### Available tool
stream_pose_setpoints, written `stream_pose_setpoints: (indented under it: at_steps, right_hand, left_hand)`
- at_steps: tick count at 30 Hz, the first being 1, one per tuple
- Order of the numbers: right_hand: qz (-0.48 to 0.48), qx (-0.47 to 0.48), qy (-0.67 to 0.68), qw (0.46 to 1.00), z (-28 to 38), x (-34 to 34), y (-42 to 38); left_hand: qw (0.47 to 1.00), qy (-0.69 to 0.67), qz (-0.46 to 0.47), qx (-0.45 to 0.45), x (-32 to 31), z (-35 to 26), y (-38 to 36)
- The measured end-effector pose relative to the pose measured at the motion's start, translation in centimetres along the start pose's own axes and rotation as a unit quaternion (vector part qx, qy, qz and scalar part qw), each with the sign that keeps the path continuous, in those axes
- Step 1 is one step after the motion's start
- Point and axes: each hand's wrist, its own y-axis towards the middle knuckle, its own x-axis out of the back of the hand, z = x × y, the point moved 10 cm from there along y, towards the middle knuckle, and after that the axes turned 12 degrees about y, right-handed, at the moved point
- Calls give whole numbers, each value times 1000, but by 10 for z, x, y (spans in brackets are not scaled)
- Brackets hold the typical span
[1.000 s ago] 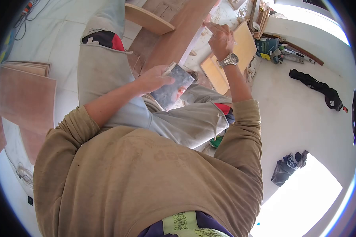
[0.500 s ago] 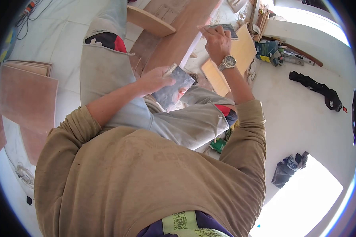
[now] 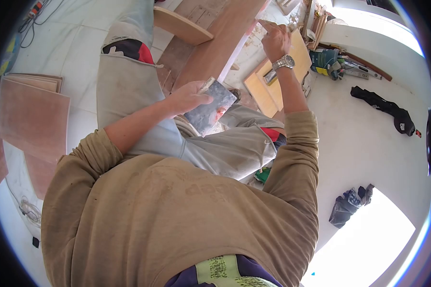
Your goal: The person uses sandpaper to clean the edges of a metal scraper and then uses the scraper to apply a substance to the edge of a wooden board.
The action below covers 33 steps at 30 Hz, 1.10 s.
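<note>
My left hand (image 3: 189, 98) is closed around the edge of a dark flat plate (image 3: 215, 103), which carries pale and reddish smears of paste. That plate is tilted above my lap. Farther forward, my right hand (image 3: 275, 40), with a watch at the wrist, is raised beside the long wooden board (image 3: 210, 52). Its fingers are pinched together on a dark scraper, now seen nearly edge-on and mostly hidden by the hand.
A wooden crosspiece (image 3: 184, 26) juts from the long board. Yellowish panels (image 3: 263, 91) lie beneath my right forearm. Reddish sheets (image 3: 33, 112) are stacked at left. Tools and a green container (image 3: 324, 62) stand at right, near dark cloths (image 3: 383, 107).
My right hand has moved slightly to the right, and its scraper has turned from showing its dark face to nearly edge-on. My left hand and its plate have barely moved.
</note>
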Motion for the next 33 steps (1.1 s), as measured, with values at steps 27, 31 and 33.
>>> stream_pose_setpoints:
  at_steps: [27,31,33]
  right_hand:
    - [28,-3,-3,1000,-10,-2,11]
    - [19,29,9,999,-2,-4,1]
    - [17,33,24,999,7,-4,-9]
  left_hand:
    - [1000,-4,-2,21,0,0,-2]
    - [1000,8,-5,13,2,-1,-2]
    - [1000,17,-11,15,1,-1,-3]
